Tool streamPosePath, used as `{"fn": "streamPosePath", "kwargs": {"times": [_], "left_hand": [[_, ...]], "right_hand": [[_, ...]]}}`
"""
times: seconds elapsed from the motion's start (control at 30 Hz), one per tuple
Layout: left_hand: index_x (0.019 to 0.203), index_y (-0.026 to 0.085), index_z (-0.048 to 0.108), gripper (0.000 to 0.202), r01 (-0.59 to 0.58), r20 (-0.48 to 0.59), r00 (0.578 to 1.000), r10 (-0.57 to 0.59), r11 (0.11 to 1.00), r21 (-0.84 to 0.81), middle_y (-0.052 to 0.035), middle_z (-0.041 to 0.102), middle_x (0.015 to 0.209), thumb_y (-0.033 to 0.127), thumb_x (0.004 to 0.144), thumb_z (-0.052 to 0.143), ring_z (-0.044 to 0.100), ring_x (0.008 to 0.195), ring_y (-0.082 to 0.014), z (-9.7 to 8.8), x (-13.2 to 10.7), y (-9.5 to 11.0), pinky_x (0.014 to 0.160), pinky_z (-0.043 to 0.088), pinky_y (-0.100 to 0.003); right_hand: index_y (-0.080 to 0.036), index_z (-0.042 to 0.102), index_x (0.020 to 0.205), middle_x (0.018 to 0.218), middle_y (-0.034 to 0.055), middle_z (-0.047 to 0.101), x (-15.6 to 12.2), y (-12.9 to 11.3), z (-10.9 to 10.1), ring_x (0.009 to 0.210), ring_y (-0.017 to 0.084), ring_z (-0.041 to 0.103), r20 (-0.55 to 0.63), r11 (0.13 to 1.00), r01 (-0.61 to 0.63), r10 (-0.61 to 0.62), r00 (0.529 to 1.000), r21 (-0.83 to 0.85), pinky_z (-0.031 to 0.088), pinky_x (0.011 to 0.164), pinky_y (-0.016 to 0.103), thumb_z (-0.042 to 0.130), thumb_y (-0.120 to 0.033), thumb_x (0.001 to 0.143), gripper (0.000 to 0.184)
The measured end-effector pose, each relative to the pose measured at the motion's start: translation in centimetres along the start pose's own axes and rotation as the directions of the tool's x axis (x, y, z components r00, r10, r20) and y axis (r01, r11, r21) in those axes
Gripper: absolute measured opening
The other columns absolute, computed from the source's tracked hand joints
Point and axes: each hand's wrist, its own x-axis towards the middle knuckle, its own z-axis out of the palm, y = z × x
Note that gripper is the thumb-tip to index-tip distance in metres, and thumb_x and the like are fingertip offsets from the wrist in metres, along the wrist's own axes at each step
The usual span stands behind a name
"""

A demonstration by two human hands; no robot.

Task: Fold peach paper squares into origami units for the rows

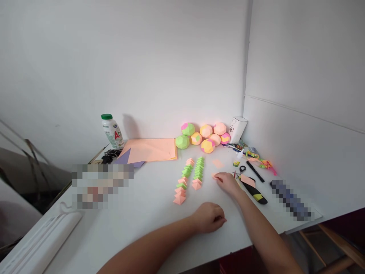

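Observation:
My right hand (228,182) reaches forward over the white table (137,213), its fingertips pressed on a small orange paper piece (214,175). My left hand (209,217) rests on the table nearer to me, fingers curled in a loose fist; whether it holds anything is hidden. Left of the right hand lie two rows of folded orange and green paper units (189,177). Another small orange paper square (218,163) lies just beyond the right hand.
Several coloured paper balls (202,137) sit against the back wall beside a white box (238,129). Orange sheets (151,149), a green-capped bottle (111,131), scissors (242,168), a black pen (255,171) and a black-yellow cutter (256,194) lie around. A white moulding (40,243) lies front left.

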Motion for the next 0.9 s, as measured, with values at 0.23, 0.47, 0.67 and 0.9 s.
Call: {"fn": "streamPosePath", "kwargs": {"times": [0.23, 0.47, 0.67, 0.9], "left_hand": [[0.091, 0.011, 0.058, 0.051, 0.252, -0.127, 0.928, -0.350, 0.842, -0.478, -0.0132, 0.068, 0.084, 0.049, 0.093, 0.024, 0.064, 0.061, -0.0166, -1.7, 0.8, -0.2, 0.055, 0.051, -0.030], [0.093, 0.012, 0.060, 0.044, 0.050, -0.069, 0.835, -0.546, 0.200, -0.979, -0.0156, 0.065, 0.103, 0.054, 0.082, 0.054, 0.062, 0.096, -0.0246, -2.8, 1.5, 0.0, 0.081, 0.050, -0.037], [0.089, 0.014, 0.063, 0.027, 0.067, -0.061, 0.815, -0.577, 0.197, -0.978, -0.0065, 0.067, 0.082, 0.036, 0.074, 0.069, 0.064, 0.078, -0.0206, -2.7, 1.4, 0.3, 0.070, 0.050, -0.033], [0.088, 0.010, 0.062, 0.034, 0.042, -0.075, 0.836, -0.544, 0.199, -0.979, -0.0133, 0.069, 0.084, 0.043, 0.081, 0.059, 0.065, 0.082, -0.0249, -2.6, 1.2, 0.0, 0.068, 0.049, -0.035]], "right_hand": [[-0.017, 0.071, 0.085, 0.082, 0.0079, 0.073, -0.1, -0.1, 0.3, 0.078, 0.021, 0.065, -0.231, 0.987, 0.050, -0.013, 0.973, 0.155, 0.051, 0.072, 0.030, 0.047, -0.024, 0.086, 0.025], [-0.021, 0.069, 0.070, 0.072, 0.0055, 0.066, -1.3, -4.1, -0.9, 0.080, 0.021, 0.058, -0.228, 0.857, 0.453, -0.403, 0.886, 0.246, 0.050, 0.073, 0.035, 0.055, -0.023, 0.086, 0.022], [-0.021, 0.071, 0.076, 0.102, 0.0077, 0.057, -1.9, -4.4, -1.3, 0.095, 0.021, 0.053, -0.047, 0.860, 0.313, -0.322, 0.945, 0.403, 0.048, 0.081, 0.033, 0.066, -0.029, 0.081, 0.010], [-0.015, 0.060, 0.063, 0.078, 0.0031, 0.059, -1.3, -3.6, -0.6, 0.067, 0.013, 0.054, 0.117, 0.768, -0.045, -0.039, 0.992, 0.639, 0.043, 0.056, 0.023, 0.066, -0.024, 0.076, 0.017]]}}
